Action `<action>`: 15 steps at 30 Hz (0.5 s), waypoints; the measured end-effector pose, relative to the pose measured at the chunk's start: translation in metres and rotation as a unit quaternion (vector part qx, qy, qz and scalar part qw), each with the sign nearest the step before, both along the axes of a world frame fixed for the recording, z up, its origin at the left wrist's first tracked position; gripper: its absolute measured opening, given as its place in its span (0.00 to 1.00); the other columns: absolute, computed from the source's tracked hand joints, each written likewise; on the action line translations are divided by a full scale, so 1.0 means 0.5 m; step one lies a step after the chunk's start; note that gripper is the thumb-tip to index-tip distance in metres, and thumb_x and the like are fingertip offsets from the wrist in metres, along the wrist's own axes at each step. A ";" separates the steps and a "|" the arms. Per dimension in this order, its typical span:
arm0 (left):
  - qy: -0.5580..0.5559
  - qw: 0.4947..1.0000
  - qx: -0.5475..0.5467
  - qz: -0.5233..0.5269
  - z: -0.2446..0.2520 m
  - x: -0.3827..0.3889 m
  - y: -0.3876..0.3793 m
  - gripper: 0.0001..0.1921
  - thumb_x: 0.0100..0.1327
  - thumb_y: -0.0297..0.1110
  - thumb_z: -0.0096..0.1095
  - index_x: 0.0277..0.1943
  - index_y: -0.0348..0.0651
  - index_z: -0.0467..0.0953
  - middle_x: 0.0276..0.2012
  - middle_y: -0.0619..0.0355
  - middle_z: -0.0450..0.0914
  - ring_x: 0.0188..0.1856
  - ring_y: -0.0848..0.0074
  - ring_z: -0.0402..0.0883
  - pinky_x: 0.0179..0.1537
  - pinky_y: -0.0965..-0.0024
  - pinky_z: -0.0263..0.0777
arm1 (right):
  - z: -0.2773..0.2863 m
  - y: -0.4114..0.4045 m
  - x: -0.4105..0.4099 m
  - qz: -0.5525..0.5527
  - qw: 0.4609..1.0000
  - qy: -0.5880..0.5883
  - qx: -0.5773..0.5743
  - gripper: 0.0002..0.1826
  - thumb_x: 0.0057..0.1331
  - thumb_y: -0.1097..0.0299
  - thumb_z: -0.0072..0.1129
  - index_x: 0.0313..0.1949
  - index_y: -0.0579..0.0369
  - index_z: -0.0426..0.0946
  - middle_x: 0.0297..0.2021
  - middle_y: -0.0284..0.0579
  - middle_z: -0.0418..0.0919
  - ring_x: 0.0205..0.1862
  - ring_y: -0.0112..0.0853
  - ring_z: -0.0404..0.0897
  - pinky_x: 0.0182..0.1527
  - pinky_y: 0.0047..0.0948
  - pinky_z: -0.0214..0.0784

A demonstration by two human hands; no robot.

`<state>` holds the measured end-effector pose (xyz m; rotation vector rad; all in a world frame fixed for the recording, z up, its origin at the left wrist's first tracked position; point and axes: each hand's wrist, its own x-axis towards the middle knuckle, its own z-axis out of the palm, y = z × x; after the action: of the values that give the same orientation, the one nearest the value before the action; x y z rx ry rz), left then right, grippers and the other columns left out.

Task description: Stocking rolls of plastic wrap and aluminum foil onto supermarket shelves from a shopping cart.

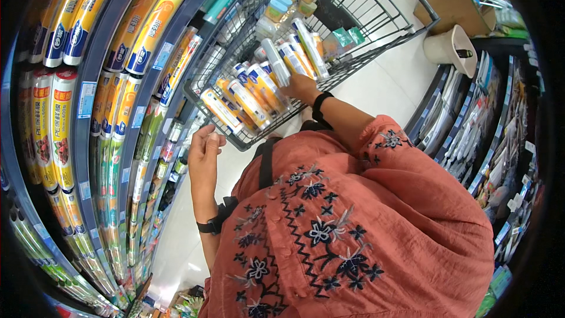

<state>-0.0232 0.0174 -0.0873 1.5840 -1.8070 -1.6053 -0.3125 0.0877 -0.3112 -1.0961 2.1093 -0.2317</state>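
Observation:
My right hand (301, 88) reaches into a wire shopping cart (353, 64) and grips the near end of a pale, silvery plastic-wrapped roll (274, 59). Its fingertips are partly hidden by the roll. Around it in the cart lie several white, orange and blue packaged rolls (249, 101), and more rolls (298, 57) lean beyond the hand. Outside the cart's near corner, my left hand (205, 145) hangs with loosely bent fingers and holds nothing. It is between the cart and the shelves on the left.
Tall shelves (84, 141) on the left carry packaged wrap rolls (62, 128). Lidded containers (287, 0) and green packets (348, 37) sit farther inside the cart. A beige bin (450, 48) and a cardboard box (459, 4) stand near the right-hand shelves (468, 137).

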 end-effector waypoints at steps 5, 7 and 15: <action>0.022 1.000 0.003 -0.009 -0.015 -0.006 -0.015 0.19 0.75 0.42 0.55 0.59 0.36 0.73 0.41 0.57 0.84 0.44 0.76 0.82 0.45 0.72 0.73 | 0.076 0.022 -0.075 -0.202 0.933 -0.299 0.003 0.33 0.61 0.43 0.60 0.37 0.73 0.80 0.27 0.53 0.83 0.30 0.41 0.85 0.31 0.37 0.79; 0.034 0.999 0.000 -0.012 -0.024 -0.008 -0.031 0.20 0.75 0.43 0.55 0.59 0.36 0.73 0.43 0.56 0.83 0.44 0.76 0.82 0.45 0.73 0.73 | 0.136 0.050 -0.091 -0.254 0.902 -0.344 -0.063 0.34 0.63 0.44 0.58 0.45 0.73 0.75 0.31 0.51 0.80 0.27 0.35 0.82 0.26 0.33 0.77; 0.107 0.990 -0.080 0.041 0.029 -0.044 -0.126 0.26 0.76 0.43 0.53 0.68 0.33 0.65 0.59 0.45 0.75 0.48 0.70 0.83 0.43 0.71 0.77 | 0.427 0.067 -0.160 -0.168 0.838 -0.500 -0.140 0.26 0.70 0.54 0.46 0.53 0.66 0.73 0.27 0.44 0.79 0.22 0.28 0.78 0.26 0.26 0.76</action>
<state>-0.0452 -0.0456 -0.0727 1.3420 -1.6903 -1.4899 -0.3924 0.1211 -0.0976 -0.5153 1.2821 -1.0608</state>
